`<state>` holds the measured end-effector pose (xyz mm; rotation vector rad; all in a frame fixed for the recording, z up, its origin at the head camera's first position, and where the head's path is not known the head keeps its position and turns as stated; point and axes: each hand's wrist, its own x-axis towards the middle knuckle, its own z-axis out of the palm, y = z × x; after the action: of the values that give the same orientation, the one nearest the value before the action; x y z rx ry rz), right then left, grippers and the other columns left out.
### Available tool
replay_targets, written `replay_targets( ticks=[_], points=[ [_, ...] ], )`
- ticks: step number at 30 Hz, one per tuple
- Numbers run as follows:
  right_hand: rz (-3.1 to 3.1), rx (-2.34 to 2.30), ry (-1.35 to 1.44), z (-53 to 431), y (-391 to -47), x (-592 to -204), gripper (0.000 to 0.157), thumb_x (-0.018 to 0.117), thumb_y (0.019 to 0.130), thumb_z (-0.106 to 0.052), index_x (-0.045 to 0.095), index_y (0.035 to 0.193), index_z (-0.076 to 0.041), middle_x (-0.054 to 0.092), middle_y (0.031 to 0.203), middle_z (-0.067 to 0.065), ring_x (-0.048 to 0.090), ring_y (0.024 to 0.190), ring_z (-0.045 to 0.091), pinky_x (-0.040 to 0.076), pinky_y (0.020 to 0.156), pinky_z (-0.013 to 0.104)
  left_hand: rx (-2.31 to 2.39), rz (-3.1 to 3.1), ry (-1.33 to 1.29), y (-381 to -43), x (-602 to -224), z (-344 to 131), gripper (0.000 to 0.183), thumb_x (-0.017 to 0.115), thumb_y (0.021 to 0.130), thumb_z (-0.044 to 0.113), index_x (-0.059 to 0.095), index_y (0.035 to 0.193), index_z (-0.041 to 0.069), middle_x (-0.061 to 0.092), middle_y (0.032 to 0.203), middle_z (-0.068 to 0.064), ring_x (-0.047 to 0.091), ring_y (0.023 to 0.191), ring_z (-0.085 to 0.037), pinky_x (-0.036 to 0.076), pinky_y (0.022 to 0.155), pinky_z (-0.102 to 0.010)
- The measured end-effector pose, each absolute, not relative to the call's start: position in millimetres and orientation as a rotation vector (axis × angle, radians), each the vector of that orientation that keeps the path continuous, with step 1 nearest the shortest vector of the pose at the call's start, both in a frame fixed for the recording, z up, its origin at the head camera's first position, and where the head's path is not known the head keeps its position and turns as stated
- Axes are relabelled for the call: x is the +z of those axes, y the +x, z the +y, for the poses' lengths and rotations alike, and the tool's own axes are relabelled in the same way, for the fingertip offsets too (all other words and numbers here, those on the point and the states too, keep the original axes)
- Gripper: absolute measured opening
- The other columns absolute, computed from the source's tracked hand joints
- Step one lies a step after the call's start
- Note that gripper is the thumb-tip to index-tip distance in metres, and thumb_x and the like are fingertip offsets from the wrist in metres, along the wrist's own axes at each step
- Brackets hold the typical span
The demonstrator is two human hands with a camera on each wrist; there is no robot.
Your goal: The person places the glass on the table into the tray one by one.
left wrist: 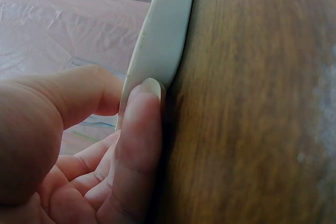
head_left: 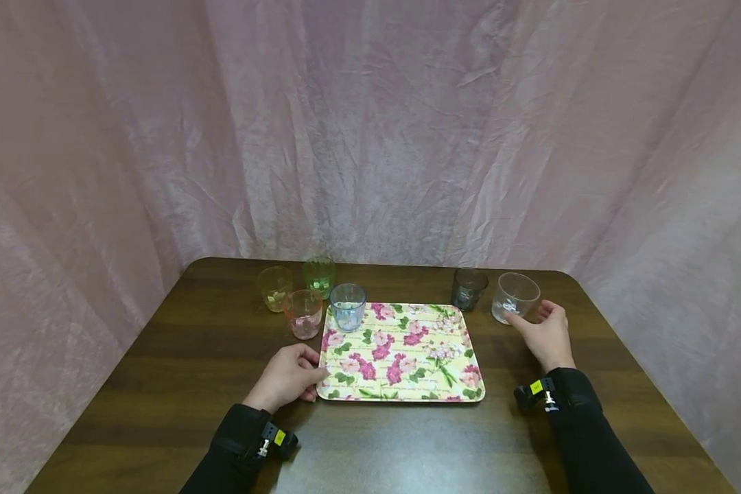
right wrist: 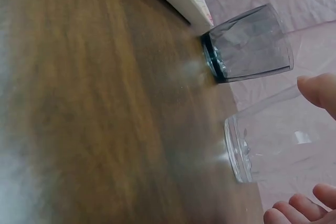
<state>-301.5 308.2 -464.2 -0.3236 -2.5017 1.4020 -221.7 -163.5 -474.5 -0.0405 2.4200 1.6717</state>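
Note:
At the near-left corner of a flowered tray (head_left: 407, 357), my left hand (head_left: 290, 374) pinches the rim between thumb and fingers; the left wrist view shows the tray's pale side (left wrist: 163, 35) between them. A blue-tinted glass (head_left: 348, 309) stands upright on the tray's back left corner. My right hand (head_left: 546, 336) is beside a clear glass (head_left: 514, 295) at the back right. Its thumb and fingers are spread on either side of that glass, with a gap at the fingers in the right wrist view. A dark grey glass (right wrist: 249, 45) stands between the clear one and the tray.
Left of the tray stand a pink glass (head_left: 304, 315), a yellow glass (head_left: 275, 291) and a green glass (head_left: 319, 278), close together. Everything is on a brown wooden table (head_left: 160, 384). A pinkish curtain (head_left: 370, 137) hangs behind its back edge.

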Motion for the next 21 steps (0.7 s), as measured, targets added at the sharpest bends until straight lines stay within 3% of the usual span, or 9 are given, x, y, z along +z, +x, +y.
replay_targets(
  ticks=[9, 21],
  points=[
    [-2.503, 1.407, -0.301, 302.5, -316.3, -465.2, 0.105, 0.077, 0.084, -0.047, 0.012, 0.150, 0.004, 0.024, 0.142, 0.029, 0.032, 0.123, 0.038, 0.038, 0.100, 0.053, 1.665, 2.429, -0.029, -220.0, -473.2, -163.1, 0.023, 0.074, 0.088, 0.003, 0.059, 0.104, -0.005, 0.061, 0.073, -0.013, 0.062, 0.051, -0.021, 0.059, 0.046, -0.033],
    [-2.504, 1.463, -0.291, 298.6, -327.2, -466.9, 0.112, 0.077, 0.084, -0.050, 0.005, 0.152, 0.002, 0.014, 0.148, 0.028, 0.028, 0.128, 0.040, 0.034, 0.105, 0.057, 1.679, 2.420, -0.024, -219.7, -473.6, -163.7, 0.023, 0.074, 0.088, 0.003, 0.059, 0.103, -0.005, 0.059, 0.073, -0.012, 0.062, 0.050, -0.020, 0.059, 0.046, -0.033]
  ],
)
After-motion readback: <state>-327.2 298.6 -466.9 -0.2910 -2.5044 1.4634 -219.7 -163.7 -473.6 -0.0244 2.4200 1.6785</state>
